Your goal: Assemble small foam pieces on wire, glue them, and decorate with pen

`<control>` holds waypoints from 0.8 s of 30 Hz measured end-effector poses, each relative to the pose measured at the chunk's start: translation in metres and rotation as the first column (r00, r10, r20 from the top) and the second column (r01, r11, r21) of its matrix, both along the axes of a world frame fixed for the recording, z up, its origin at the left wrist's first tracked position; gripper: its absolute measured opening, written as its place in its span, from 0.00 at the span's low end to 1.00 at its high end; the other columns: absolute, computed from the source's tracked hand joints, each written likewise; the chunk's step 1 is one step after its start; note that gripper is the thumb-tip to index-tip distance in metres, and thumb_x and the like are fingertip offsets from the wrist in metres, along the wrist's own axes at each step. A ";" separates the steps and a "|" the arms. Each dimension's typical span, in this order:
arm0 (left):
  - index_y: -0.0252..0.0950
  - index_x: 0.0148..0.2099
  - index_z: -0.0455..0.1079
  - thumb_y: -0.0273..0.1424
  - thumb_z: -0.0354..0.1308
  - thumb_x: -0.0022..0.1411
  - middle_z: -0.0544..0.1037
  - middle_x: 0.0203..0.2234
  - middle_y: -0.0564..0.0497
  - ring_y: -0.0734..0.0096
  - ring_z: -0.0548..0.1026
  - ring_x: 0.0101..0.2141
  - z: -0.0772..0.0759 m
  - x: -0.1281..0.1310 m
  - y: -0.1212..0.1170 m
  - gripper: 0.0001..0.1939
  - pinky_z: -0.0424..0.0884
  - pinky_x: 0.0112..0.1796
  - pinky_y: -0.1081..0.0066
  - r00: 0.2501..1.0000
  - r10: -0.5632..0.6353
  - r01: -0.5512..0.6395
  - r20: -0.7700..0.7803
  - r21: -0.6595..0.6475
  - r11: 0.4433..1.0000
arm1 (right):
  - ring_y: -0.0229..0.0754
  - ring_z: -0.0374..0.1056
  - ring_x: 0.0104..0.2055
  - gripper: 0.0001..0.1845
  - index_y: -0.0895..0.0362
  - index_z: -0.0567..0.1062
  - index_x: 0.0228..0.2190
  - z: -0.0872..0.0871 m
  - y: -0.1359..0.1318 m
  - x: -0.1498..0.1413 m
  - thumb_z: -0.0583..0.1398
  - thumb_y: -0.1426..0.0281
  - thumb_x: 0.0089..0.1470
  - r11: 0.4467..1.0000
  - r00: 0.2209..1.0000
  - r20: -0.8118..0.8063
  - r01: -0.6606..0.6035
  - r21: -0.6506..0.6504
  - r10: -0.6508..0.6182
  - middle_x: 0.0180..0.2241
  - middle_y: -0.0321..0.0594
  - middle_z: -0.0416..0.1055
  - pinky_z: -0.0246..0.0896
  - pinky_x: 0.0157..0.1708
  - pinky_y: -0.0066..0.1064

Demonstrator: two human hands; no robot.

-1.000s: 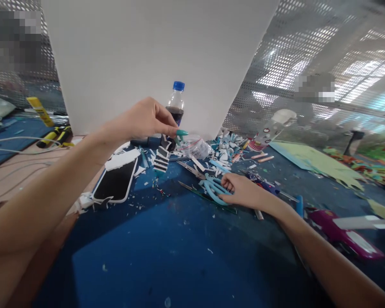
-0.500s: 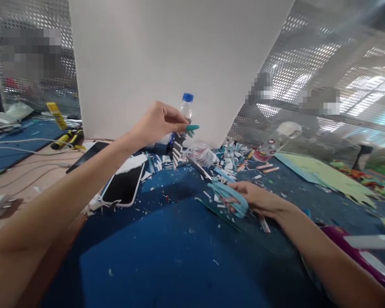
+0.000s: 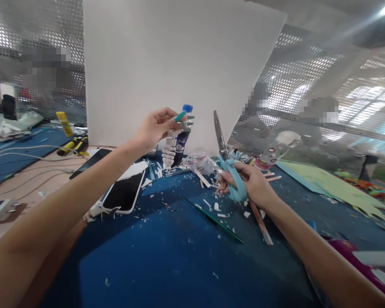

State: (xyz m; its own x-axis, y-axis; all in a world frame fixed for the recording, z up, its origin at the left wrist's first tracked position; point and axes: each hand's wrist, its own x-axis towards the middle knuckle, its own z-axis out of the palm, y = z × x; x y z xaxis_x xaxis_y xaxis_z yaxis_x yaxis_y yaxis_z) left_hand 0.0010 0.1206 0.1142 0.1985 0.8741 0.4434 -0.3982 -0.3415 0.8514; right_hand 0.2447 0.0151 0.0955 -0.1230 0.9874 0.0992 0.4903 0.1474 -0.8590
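Observation:
My left hand (image 3: pixel 160 126), with long green nails, is closed in a pinch at the middle. From its fingers hangs a small white ribbed piece (image 3: pixel 169 150), its upper end hidden by the hand. Just behind stands a plastic bottle (image 3: pixel 182 143) with a blue cap and dark label. My right hand (image 3: pixel 252 182) is wrapped around the light blue handles of a pair of scissors (image 3: pixel 221 139), whose blades point upward. Under this hand, a flat brownish strip (image 3: pixel 261 223) lies on the blue table (image 3: pixel 167 256). Nearer the middle is a thin green tool (image 3: pixel 218 222).
A white phone (image 3: pixel 123 192) lies to the left among white scraps. Further left are yellow-black pliers (image 3: pixel 71 145), a glue stick (image 3: pixel 64 123) and cables. A white board (image 3: pixel 167 64) stands behind. To the right are a cup (image 3: pixel 272 149), yellow-green sheets (image 3: pixel 327 184) and a purple object (image 3: pixel 356 261).
My right hand has lifted the scissors, swinging the blades from low over the scraps to upright. My left hand still holds the white piece, which has turned and now hangs left of the bottle.

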 end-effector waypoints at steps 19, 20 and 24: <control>0.38 0.31 0.68 0.28 0.57 0.60 0.80 0.33 0.52 0.69 0.77 0.42 -0.012 0.012 -0.005 0.05 0.66 0.28 0.76 0.995 0.094 -0.088 0.028 -0.165 0.982 | 0.33 0.47 0.18 0.20 0.54 0.61 0.18 -0.019 -0.001 -0.019 0.63 0.56 0.42 0.889 0.820 0.475 0.086 0.450 -0.320 0.14 0.32 0.56 0.44 0.20 0.29; 0.38 0.31 0.68 0.28 0.58 0.61 0.80 0.33 0.52 0.69 0.77 0.42 -0.012 0.013 -0.006 0.05 0.67 0.28 0.76 0.996 0.091 -0.086 0.026 -0.161 0.983 | 0.33 0.47 0.18 0.20 0.54 0.61 0.18 -0.020 -0.001 -0.019 0.63 0.56 0.43 0.887 0.808 0.489 0.087 0.454 -0.329 0.14 0.31 0.55 0.44 0.20 0.29; 0.37 0.31 0.67 0.28 0.57 0.61 0.80 0.32 0.51 0.68 0.77 0.41 -0.014 0.017 -0.011 0.05 0.68 0.29 0.75 0.997 0.080 -0.077 0.012 -0.152 0.985 | 0.33 0.47 0.16 0.20 0.54 0.60 0.18 -0.020 -0.002 -0.021 0.60 0.55 0.46 0.880 0.778 0.519 0.092 0.466 -0.356 0.12 0.32 0.55 0.45 0.20 0.30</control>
